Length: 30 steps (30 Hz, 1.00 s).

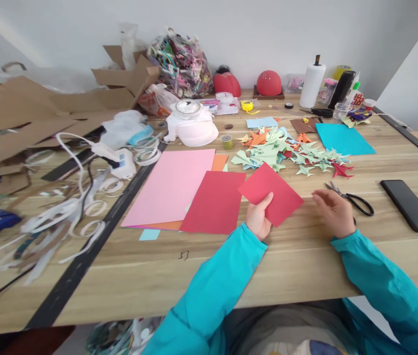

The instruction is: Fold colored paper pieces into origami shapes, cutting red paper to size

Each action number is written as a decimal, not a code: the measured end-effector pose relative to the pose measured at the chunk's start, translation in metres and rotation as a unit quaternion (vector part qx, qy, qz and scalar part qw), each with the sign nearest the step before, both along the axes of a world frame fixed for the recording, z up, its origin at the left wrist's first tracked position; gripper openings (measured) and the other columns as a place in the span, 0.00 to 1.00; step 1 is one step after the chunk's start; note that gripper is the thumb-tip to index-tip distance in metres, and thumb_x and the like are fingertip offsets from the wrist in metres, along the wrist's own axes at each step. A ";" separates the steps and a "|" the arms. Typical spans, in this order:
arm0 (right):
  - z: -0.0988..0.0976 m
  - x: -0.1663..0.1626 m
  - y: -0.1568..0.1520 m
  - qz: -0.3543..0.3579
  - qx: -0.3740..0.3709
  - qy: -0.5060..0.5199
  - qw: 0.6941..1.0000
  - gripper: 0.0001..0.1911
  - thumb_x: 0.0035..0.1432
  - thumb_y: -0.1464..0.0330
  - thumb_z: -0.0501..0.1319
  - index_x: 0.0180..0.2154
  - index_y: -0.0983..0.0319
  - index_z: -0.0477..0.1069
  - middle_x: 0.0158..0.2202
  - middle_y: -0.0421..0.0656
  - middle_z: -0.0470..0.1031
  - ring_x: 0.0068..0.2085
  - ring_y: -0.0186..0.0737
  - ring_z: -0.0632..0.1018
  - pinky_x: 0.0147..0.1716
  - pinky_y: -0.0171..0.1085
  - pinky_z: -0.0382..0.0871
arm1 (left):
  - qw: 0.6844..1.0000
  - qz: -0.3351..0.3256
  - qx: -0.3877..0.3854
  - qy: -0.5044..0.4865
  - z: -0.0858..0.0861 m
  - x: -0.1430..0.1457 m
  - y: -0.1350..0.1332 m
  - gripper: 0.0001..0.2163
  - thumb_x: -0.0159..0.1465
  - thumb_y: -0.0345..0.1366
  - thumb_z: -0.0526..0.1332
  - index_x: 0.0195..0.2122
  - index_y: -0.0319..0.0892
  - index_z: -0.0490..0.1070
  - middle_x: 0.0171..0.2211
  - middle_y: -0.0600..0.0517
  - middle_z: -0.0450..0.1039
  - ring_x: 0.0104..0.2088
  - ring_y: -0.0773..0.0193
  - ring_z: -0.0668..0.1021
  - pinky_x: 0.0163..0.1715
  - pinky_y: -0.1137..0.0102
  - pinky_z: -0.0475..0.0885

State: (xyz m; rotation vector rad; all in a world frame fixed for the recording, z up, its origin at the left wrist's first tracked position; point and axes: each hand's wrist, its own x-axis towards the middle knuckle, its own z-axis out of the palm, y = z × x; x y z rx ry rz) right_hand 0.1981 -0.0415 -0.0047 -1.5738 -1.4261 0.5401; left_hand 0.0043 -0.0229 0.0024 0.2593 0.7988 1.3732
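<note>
My left hand (pixel 259 220) grips a square of red paper (pixel 276 191) by its lower left side, thumb on top. The square is held turned like a diamond, above the table. To its right, my right hand (pixel 335 213) has loosely bent fingers and no paper in it; the fingertips point toward the square but stay apart from it. Black-handled scissors (pixel 359 201) lie right behind that hand, their lower handle partly hidden. Left of my left hand, a larger red sheet (pixel 216 203) lies on a pink sheet (pixel 177 180), with orange paper (pixel 219 162) showing beneath.
Folded paper pieces (pixel 271 149), mostly pale green, are heaped beyond my hands. A blue sheet (pixel 344 138) lies behind them and a phone (pixel 411 205) at right. Cables and white strips (pixel 83 217) clutter the left, near cardboard (pixel 46 106). A white roll (pixel 312 85) stands at the back.
</note>
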 end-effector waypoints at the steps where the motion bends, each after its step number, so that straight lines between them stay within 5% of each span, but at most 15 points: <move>1: -0.002 0.012 -0.003 -0.051 0.025 -0.068 0.996 0.18 0.57 0.57 0.58 0.42 0.62 0.73 0.41 0.50 0.78 0.41 0.48 0.78 0.44 0.48 0.71 | 1.000 0.008 -0.002 -0.001 0.000 -0.002 0.001 0.18 0.51 0.29 0.70 0.44 0.42 0.74 0.40 0.48 0.80 0.45 0.54 0.80 0.52 0.58 0.73; 6: -0.017 0.061 -0.021 -0.170 0.019 -0.372 0.912 0.23 0.56 0.60 0.56 0.51 0.65 0.68 0.49 0.57 0.71 0.49 0.56 0.72 0.48 0.51 0.65 | 0.999 0.040 -0.006 -0.009 0.001 -0.009 0.006 0.18 0.52 0.28 0.70 0.44 0.43 0.74 0.41 0.49 0.80 0.45 0.55 0.80 0.51 0.58 0.74; 11: -0.024 0.075 -0.024 -0.136 -0.042 -0.441 0.886 0.22 0.58 0.58 0.55 0.48 0.66 0.71 0.44 0.55 0.75 0.45 0.54 0.73 0.43 0.47 0.66 | 0.999 0.037 -0.009 -0.008 0.001 -0.010 0.008 0.17 0.52 0.29 0.70 0.43 0.41 0.73 0.40 0.48 0.80 0.43 0.56 0.81 0.49 0.58 0.75; 15: -0.019 0.074 -0.016 -0.115 -0.042 -0.416 0.901 0.19 0.56 0.60 0.56 0.44 0.65 0.74 0.40 0.54 0.77 0.43 0.53 0.74 0.42 0.48 0.66 | 0.999 0.038 -0.027 0.002 0.004 -0.011 0.006 0.15 0.53 0.29 0.70 0.42 0.39 0.73 0.37 0.47 0.80 0.41 0.56 0.81 0.47 0.59 0.76; 19: -0.007 0.059 -0.016 -0.103 -0.065 -0.252 0.960 0.20 0.48 0.59 0.63 0.42 0.62 0.75 0.38 0.50 0.77 0.40 0.52 0.76 0.41 0.49 0.68 | 0.998 0.040 -0.053 0.006 0.008 -0.013 0.006 0.12 0.54 0.29 0.69 0.40 0.38 0.74 0.36 0.47 0.80 0.40 0.57 0.82 0.46 0.59 0.76; 22: 0.009 0.037 -0.014 -0.042 -0.073 0.031 0.996 0.27 0.40 0.57 0.69 0.43 0.62 0.74 0.37 0.48 0.78 0.38 0.48 0.77 0.39 0.47 0.71 | 0.997 0.031 -0.065 -0.001 0.009 -0.016 0.007 0.12 0.54 0.30 0.69 0.39 0.38 0.74 0.36 0.47 0.80 0.39 0.57 0.82 0.45 0.60 0.77; 26: 0.029 0.007 0.004 0.125 -0.105 0.352 0.922 0.28 0.45 0.55 0.68 0.48 0.55 0.69 0.39 0.44 0.77 0.37 0.43 0.78 0.35 0.42 0.73 | 0.996 0.020 -0.080 -0.034 0.006 -0.021 0.011 0.12 0.56 0.31 0.69 0.41 0.40 0.74 0.36 0.48 0.80 0.36 0.59 0.82 0.43 0.62 0.78; 30: 0.025 -0.014 0.023 0.249 -0.192 0.424 0.849 0.30 0.49 0.44 0.60 0.48 0.56 0.70 0.32 0.42 0.75 0.31 0.38 0.76 0.26 0.37 0.71 | 0.991 0.022 -0.109 -0.068 0.005 -0.028 0.015 0.09 0.59 0.32 0.65 0.41 0.38 0.74 0.35 0.48 0.81 0.35 0.60 0.82 0.41 0.65 0.79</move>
